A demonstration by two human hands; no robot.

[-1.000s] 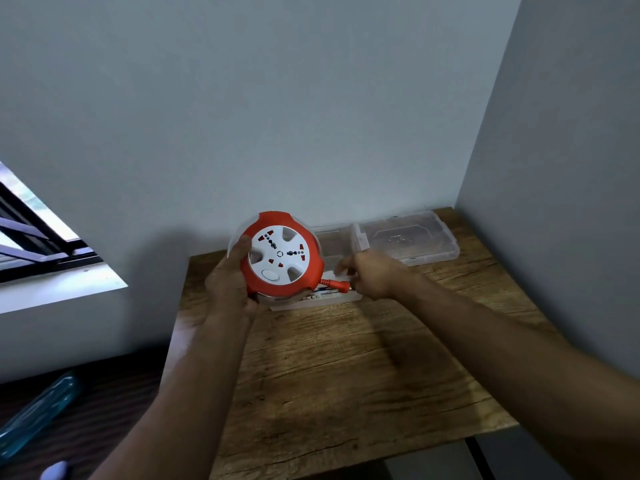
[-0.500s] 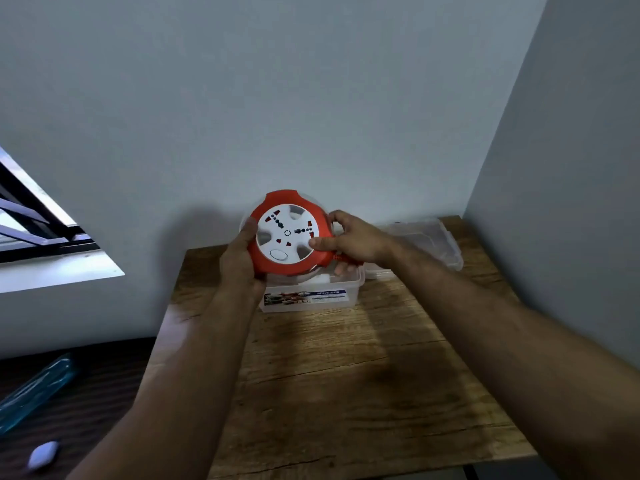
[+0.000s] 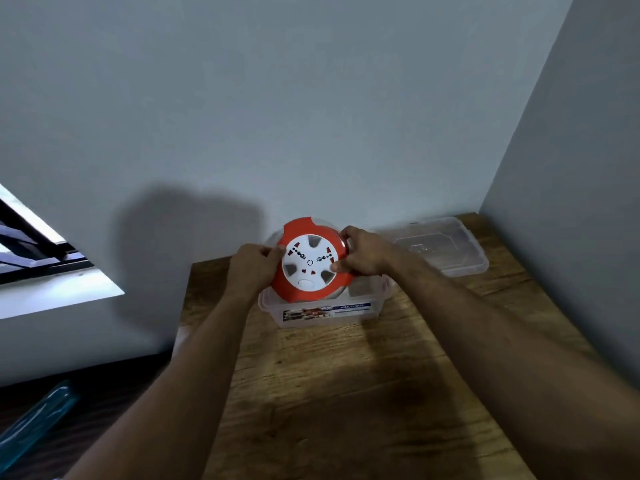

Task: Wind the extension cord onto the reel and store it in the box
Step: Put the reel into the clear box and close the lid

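Note:
The round extension cord reel [image 3: 310,263], orange with a white socket face, is tilted toward me just above the clear plastic box [image 3: 325,311]. My left hand [image 3: 251,268] grips its left edge. My right hand [image 3: 362,254] grips its right edge, thumb on the white face. The reel's lower rim overlaps the box's open top. No loose cord or plug shows; the far side of the reel is hidden.
The box's clear lid [image 3: 440,247] lies at the back right of the wooden table [image 3: 346,393], near the corner of two grey walls. A window [image 3: 31,258] is at the left. A blue translucent object [image 3: 34,424] lies on the dark surface below left.
My right hand went from holding the orange plug beside the reel to gripping the reel's right edge. Both hands have brought the reel over the box's opening.

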